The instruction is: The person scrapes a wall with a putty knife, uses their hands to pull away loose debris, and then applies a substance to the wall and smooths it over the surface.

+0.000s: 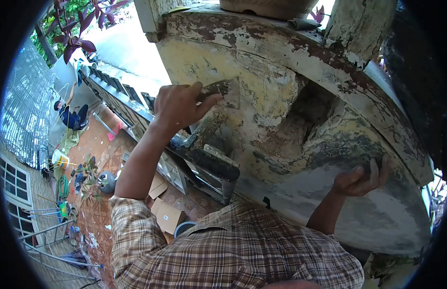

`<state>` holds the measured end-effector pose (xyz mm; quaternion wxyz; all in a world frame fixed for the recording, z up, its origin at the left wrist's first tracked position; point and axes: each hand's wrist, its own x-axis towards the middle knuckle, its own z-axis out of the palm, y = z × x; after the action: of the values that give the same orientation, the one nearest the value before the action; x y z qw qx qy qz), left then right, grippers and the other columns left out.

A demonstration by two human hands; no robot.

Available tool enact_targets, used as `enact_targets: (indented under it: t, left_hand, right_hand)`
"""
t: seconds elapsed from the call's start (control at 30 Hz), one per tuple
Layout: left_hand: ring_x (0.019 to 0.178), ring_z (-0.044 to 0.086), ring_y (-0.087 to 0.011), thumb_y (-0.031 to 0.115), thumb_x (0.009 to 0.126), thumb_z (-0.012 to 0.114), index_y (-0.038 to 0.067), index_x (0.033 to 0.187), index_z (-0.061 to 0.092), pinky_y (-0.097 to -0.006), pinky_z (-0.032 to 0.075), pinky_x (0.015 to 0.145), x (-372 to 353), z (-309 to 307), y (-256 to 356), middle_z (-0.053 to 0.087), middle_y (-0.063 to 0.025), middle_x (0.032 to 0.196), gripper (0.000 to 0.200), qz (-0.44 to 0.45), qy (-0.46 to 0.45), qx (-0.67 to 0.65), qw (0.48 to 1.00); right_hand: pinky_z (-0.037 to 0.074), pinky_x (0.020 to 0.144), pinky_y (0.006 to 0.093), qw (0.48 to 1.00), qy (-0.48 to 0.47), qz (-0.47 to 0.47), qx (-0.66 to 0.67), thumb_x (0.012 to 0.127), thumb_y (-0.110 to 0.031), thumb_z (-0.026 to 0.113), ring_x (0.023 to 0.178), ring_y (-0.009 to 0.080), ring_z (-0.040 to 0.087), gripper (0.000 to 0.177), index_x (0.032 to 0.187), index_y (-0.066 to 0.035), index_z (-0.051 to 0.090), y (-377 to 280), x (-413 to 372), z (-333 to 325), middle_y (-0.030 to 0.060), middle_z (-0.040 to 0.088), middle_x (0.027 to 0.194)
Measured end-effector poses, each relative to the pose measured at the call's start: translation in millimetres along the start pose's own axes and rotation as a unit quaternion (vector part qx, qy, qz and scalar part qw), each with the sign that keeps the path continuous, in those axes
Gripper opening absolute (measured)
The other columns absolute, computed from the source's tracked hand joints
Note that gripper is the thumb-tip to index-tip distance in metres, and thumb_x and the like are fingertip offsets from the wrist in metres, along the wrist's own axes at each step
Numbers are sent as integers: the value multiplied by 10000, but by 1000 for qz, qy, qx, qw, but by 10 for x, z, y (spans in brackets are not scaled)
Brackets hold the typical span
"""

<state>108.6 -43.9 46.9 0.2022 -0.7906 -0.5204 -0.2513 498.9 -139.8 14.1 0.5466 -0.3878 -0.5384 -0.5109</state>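
Observation:
My left hand [177, 106] is closed on a flat scraper [217, 89], its blade lying against the yellowish, peeling wall [267, 96]. To the right, my right hand [361, 178] is raised near the lower, greyish part of the wall, with its fingers curled and dusty; nothing clearly shows in it. Between the hands, a rough broken hollow [310, 115] opens in the plaster. Above runs a curved ledge [243, 38] with flaking white and brown paint.
A dark metal rail [209, 161] stands just below my left hand. Far below, on the tiled floor, are cardboard boxes [166, 215], a green hose [63, 187] and a ladder. Another person [72, 115] crouches at the far left. A pot [269, 7] sits on the ledge.

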Motion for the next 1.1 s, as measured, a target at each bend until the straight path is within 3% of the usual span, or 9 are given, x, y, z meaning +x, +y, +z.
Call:
enact_targets:
  t: [0.03, 0.13, 0.3, 0.57, 0.73, 1.1]
  left_hand:
    - [474, 616, -262, 543, 846, 605, 92, 686, 594, -367, 477, 489, 10, 8, 28, 599, -67, 524, 479, -13, -15, -3, 1000]
    - [466, 608, -270, 544, 847, 604, 88, 698, 592, -377, 471, 491, -59, -1, -1, 586, -68, 510, 479, -24, -29, 6, 999]
    - [464, 599, -278, 534, 840, 619, 84, 704, 592, -383, 460, 492, -14, 85, 15, 577, -79, 506, 471, -30, -29, -32, 999]
    - [472, 611, -263, 514, 835, 634, 83, 669, 597, -364, 468, 500, -26, 2, 25, 592, -75, 517, 464, -50, -21, 11, 998]
    - [456, 604, -275, 525, 832, 632, 89, 665, 596, -362, 463, 479, -57, -2, 22, 590, -68, 503, 469, -55, -33, -3, 998]
    - [463, 612, -265, 547, 836, 619, 89, 652, 594, -380, 464, 495, -37, -69, 173, 591, -80, 507, 494, -52, -12, -1, 999]
  right_hand:
    - [431, 960, 496, 998, -13, -49, -23, 976, -276, 403, 1138, 355, 523, 327, 1065, 15, 521, -10, -1, 15, 245, 523, 1185]
    - [425, 959, 508, 1000, -14, 6, -24, 971, -268, 407, 1156, 364, 510, 313, 1065, 5, 526, -46, -21, 25, 263, 515, 1202]
    - [419, 956, 506, 1000, -13, -5, -13, 960, -260, 418, 1154, 380, 506, 299, 1068, -5, 530, -27, -10, 28, 283, 500, 1222]
    - [414, 958, 509, 999, -25, -17, -15, 951, -256, 402, 1175, 380, 490, 295, 1066, -19, 532, 10, -28, 4, 288, 489, 1233]
    - [346, 1039, 534, 999, -30, -11, 26, 963, -239, 407, 1215, 361, 459, 270, 1061, -8, 507, -14, -13, 20, 264, 481, 1242]
    - [376, 1003, 540, 999, -27, -13, 21, 964, -254, 416, 1203, 376, 467, 274, 1064, -19, 516, -22, -17, 18, 262, 473, 1251]
